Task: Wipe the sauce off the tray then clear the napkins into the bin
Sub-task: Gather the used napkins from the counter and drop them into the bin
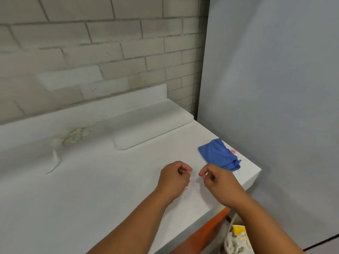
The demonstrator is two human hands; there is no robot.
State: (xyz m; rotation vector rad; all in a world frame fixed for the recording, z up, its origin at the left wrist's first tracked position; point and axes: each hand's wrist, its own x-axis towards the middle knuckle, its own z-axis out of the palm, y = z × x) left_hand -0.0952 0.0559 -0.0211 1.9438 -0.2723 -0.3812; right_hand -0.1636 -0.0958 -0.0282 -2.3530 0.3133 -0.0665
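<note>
Hovering curled left hand (174,176), right hand (213,177)

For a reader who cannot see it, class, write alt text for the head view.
Two bare hands, the left hand and right hand, hover with curled fingers, apparently empty, over a white table. A crumpled blue cloth lies near the table's right edge, a white tray sits against a brick wall, and a bin stands below.
</note>
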